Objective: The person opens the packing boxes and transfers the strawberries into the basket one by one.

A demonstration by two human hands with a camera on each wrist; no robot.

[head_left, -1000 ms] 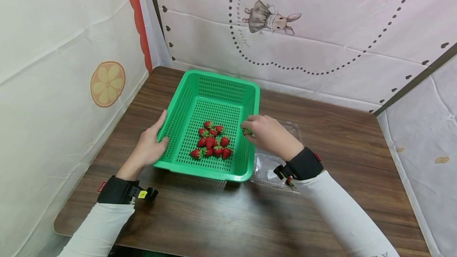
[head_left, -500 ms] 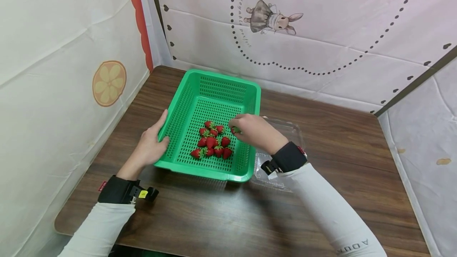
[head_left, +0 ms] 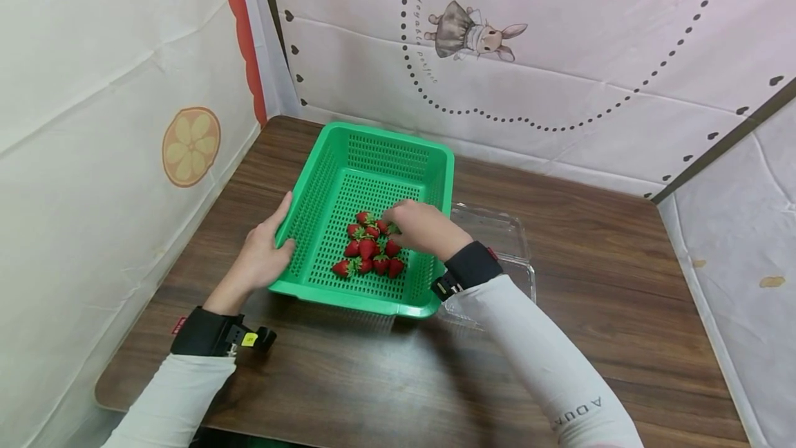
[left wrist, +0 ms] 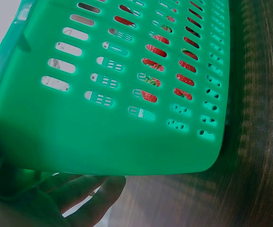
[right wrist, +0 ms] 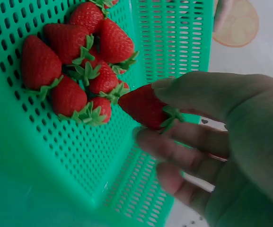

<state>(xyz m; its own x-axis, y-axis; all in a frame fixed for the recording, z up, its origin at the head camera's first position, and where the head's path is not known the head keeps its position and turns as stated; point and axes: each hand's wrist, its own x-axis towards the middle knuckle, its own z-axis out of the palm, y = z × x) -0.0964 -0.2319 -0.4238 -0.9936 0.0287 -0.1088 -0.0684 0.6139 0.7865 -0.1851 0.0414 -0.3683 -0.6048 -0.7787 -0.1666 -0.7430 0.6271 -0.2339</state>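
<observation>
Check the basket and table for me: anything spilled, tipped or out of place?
Nothing stands out. The green basket sits flat on the table, the strawberries lie clustered inside it, and the right hand pinches one more strawberry above them. The empty clear clamshell lies open beside the basket.

Both arms are covered in long white sleeves, snug to the wrist. The right sleeve [head_left: 547, 372] carries small dark lettering near the forearm (I can read "A DU", the rest runs out of sight). Each wrist wears a broad black band: the left band [head_left: 205, 332] has a small red tab at its edge, a yellow sticker and a black clip-like mount; the right band [head_left: 469, 267] shows a red tab and white markings.
</observation>
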